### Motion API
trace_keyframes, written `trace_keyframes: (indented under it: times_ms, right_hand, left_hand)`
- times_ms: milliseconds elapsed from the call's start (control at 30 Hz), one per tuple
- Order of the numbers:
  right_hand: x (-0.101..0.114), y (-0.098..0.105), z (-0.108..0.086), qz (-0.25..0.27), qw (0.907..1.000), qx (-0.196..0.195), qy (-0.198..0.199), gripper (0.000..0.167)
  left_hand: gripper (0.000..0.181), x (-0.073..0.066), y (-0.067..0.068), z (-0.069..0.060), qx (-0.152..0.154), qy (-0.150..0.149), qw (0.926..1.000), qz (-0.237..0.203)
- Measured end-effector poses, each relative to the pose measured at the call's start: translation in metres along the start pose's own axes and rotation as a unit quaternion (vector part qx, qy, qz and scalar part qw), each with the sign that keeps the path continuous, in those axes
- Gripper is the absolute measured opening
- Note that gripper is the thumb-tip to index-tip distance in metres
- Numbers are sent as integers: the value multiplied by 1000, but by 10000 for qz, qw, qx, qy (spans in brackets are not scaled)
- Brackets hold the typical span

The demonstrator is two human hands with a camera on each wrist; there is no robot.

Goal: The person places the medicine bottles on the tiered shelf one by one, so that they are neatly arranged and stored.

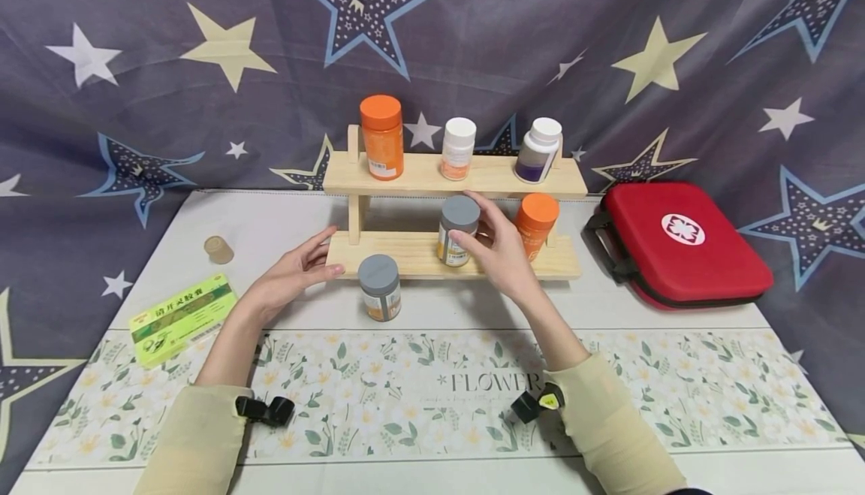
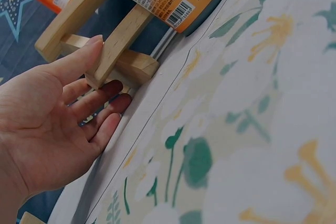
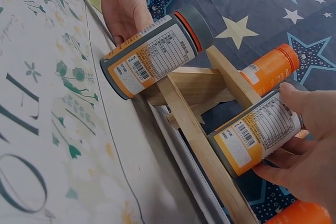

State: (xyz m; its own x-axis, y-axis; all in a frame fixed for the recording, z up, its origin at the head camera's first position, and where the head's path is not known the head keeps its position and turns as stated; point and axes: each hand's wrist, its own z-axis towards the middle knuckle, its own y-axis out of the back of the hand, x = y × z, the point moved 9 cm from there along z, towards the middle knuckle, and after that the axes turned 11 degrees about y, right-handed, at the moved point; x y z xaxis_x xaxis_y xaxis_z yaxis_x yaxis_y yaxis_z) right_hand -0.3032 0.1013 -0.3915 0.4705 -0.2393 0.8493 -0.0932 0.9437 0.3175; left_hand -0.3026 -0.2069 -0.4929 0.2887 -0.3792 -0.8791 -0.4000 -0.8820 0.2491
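A grey-lidded supplement bottle (image 1: 453,245) stands on the lower board of a two-tier wooden rack (image 1: 419,253). My right hand (image 1: 505,253) grips this bottle near its lid; in the right wrist view thumb and fingers lie on opposite sides of it. At the lower board's left end, my left hand (image 1: 287,277) holds the rack, thumb on the board and fingers beneath, as the left wrist view shows. A second grey-lidded bottle (image 1: 381,296) stands on the table before the rack, untouched. Just right of my right hand is an orange-lidded bottle (image 1: 537,221), partly hidden.
On the upper board stand an orange bottle (image 1: 382,142), a white-and-orange bottle (image 1: 458,149) and a white-and-purple bottle (image 1: 538,151). A red first-aid case (image 1: 696,255) lies right. Left lie a green medicine box (image 1: 182,318) and a small tan cylinder (image 1: 218,249). Starry cloth (image 1: 473,44) hangs behind.
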Motion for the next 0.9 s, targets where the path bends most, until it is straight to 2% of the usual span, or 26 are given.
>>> trace_keyframes:
  times_ms: [267, 433, 567, 667, 767, 833, 900]
  right_hand:
    - [3, 2, -1, 98, 9999, -18, 69, 74]
    - [18, 5, 3, -204, 9987, -93, 449, 78]
    - [39, 12, 6, -463, 9944, -340, 891, 74]
    - [61, 17, 7, -540, 9870, -669, 1358, 65]
    - [86, 15, 2, -503, 9717, -953, 2104, 50]
    - [103, 8, -4, -464, 9594, -991, 2599, 40]
    - [115, -6, -8, -331, 9488, -822, 3031, 33]
  left_hand:
    - [93, 0, 0, 1, 49, 26, 10000, 12]
    - [93, 0, 1, 2, 54, 12, 10000, 47]
    - [93, 0, 0, 3, 65, 25, 10000, 11]
    - [93, 0, -1, 4, 68, 21, 10000, -23]
    - [93, -1, -1, 4, 75, 16, 10000, -7]
    - [93, -1, 0, 3, 76, 19, 10000, 11]
    - [93, -1, 0, 2, 66, 21, 10000, 25]
